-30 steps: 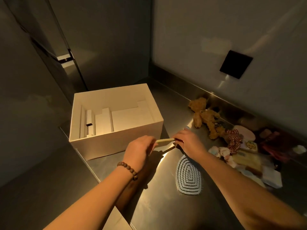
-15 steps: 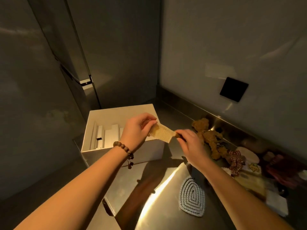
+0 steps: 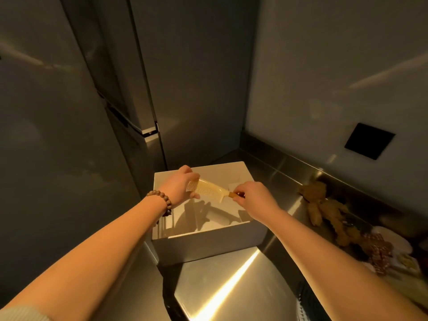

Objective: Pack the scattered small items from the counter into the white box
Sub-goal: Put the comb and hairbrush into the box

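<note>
Left arm: bare forearm reaching forward from the lower left, a bead bracelet (image 3: 162, 200) on the wrist.
Left hand (image 3: 179, 186): held in the air above the box (image 3: 208, 247), fingers and thumb closed on the toothed end of the comb (image 3: 207, 189), palm turned to the right.
Right arm: bare forearm reaching in from the lower right, wrist bent slightly down.
Right hand (image 3: 254, 199): also above the box, fingertips (image 3: 236, 197) pinching the comb's narrow handle tip, the other fingers curled.
Hands: level, apart, joined only by the comb.

Pale yellow comb (image 3: 209, 190) (brown tip), white box (image 3: 208, 245), brown beaded bracelet (image 3: 162, 200), red-checked cloth (image 3: 379, 256)
</note>
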Demonstrator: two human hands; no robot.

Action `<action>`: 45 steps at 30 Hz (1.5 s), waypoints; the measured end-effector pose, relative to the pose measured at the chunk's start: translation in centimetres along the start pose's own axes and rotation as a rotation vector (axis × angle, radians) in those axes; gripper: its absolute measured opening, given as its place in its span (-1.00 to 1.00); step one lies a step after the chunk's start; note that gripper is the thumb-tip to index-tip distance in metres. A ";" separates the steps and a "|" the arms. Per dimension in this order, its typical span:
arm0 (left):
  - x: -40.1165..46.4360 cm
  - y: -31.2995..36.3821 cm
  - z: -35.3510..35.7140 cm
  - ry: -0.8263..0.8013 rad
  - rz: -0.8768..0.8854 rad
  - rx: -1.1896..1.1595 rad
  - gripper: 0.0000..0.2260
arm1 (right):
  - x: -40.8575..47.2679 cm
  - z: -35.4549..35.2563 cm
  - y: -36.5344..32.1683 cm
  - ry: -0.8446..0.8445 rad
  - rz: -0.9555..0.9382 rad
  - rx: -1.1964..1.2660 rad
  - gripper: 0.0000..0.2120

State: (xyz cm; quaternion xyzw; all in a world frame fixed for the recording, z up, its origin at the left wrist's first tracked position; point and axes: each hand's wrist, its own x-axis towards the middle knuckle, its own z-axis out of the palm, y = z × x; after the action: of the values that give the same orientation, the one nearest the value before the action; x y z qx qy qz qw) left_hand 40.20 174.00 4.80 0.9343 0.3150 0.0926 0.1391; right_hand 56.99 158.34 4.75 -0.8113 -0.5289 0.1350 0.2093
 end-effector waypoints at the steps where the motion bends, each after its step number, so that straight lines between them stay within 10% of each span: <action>1: 0.7 -0.8 0.7 -0.025 0.008 0.027 -0.53 | 0.6 0.7 -0.1 -0.032 0.033 -0.031 -0.81; 25: 6.5 -2.1 10.4 -0.737 0.406 0.408 -0.36 | 6.5 7.6 0.6 -0.392 0.453 -0.326 -0.68; 36: 6.8 -1.9 10.0 -0.696 0.370 0.340 -0.32 | 4.3 4.3 2.0 -0.247 0.340 0.158 -0.61; 45: 4.6 5.7 3.3 -0.233 0.259 -0.115 -0.34 | -3.9 -4.2 4.5 0.195 0.207 0.334 -0.59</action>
State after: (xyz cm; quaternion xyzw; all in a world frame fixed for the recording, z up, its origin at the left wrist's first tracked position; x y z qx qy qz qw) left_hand 47.92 171.82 3.86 0.9619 0.1679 0.0188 0.2149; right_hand 60.83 152.34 6.24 -0.8247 -0.3902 0.1621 0.3759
